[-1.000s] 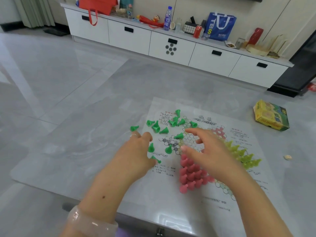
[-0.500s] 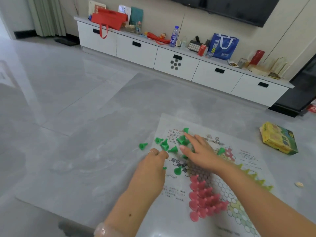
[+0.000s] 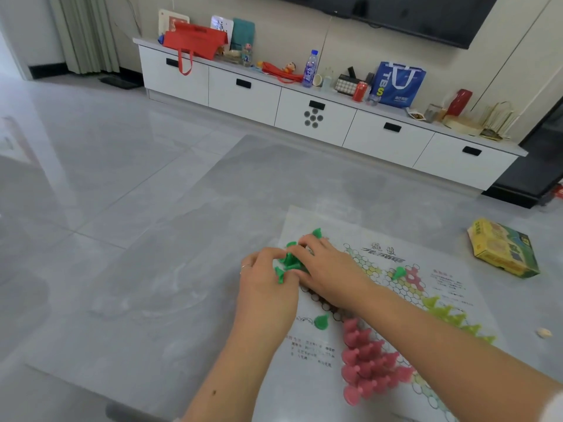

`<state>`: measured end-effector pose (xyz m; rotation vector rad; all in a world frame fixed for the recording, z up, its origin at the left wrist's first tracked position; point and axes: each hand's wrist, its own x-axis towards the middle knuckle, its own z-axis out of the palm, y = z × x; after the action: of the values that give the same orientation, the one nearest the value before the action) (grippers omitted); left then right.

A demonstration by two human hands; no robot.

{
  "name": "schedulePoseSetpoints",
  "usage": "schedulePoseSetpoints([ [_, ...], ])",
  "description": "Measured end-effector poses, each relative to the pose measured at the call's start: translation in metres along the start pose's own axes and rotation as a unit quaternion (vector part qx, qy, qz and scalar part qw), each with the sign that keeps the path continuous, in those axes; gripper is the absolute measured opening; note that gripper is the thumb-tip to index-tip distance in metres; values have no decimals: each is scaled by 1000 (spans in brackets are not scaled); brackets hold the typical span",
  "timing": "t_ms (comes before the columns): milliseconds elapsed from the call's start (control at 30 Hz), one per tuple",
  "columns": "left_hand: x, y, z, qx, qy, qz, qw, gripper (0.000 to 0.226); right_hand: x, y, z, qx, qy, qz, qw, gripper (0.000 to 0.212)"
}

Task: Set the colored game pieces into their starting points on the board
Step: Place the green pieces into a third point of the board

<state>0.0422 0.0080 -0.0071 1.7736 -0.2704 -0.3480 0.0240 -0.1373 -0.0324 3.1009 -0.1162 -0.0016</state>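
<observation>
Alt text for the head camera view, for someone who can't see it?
Two hands, left hand and right hand, gather green pieces at the far corner of a paper game board. Pink pieces and yellow-green pieces already stand in triangles.

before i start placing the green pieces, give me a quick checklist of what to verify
1. Pink pieces set in their corner of the board: ok, packed in a triangle.
2. Yellow-green pieces set: ok, ranked along the right edge.
3. Green pieces gathered: not ok; a cluster sits between the left hand and right hand, but strays lie at and.
4. Green starting corner free: cannot tell, the hands cover it.
5. Green pieces upright: not ok, several lie tipped.
6. Firm grip on a piece: cannot tell, fingers overlap the cluster.
</observation>
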Motion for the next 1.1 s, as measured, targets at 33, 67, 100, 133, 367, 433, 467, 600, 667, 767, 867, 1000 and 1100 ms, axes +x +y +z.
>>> schedulePoseSetpoints([
  [33,-2,5,-2,-45,3,-18,999,26,1,-2,-1,-2,-7,6,1000,47],
  [67,-3,9,-5,-98,4,-39,994,27,2,-3,-2,-3,-8,9,1000,41],
  [100,-5,14,-8,-165,6,-64,984,29,4,-5,-3,-6,-6,9,1000,37],
  [133,-6,17,-11,-242,10,-90,966,28,5,-6,-3,-9,-3,11,1000,35],
  [367,-8,18,-32,-529,-8,-256,809,22,9,-9,-4,-1,-20,20,1000,24],
  [433,-7,16,-32,-536,-7,-261,802,22,9,-11,-8,43,-19,49,998,20],
  [467,-6,15,-31,-538,-10,-261,801,22,9,-14,-13,87,-4,74,993,17],
  [600,-7,17,-23,-534,-97,-276,794,23,6,-37,-52,271,103,84,953,12],
  [667,-9,21,-20,-553,-161,-277,770,30,-3,-57,-72,280,90,17,956,11],
  [767,-10,25,-20,-600,-180,-266,733,37,-17,-72,-77,224,65,-61,971,17],
  [867,-8,22,-18,-615,-139,-263,730,36,-26,-68,-70,220,76,-89,968,18],
  [1000,-8,19,-10,-613,-120,-268,733,33,-38,-64,-73,294,119,-42,947,18],
  [1100,-11,21,-5,-575,-79,-285,763,26,-51,-51,-81,355,183,51,915,16],
])
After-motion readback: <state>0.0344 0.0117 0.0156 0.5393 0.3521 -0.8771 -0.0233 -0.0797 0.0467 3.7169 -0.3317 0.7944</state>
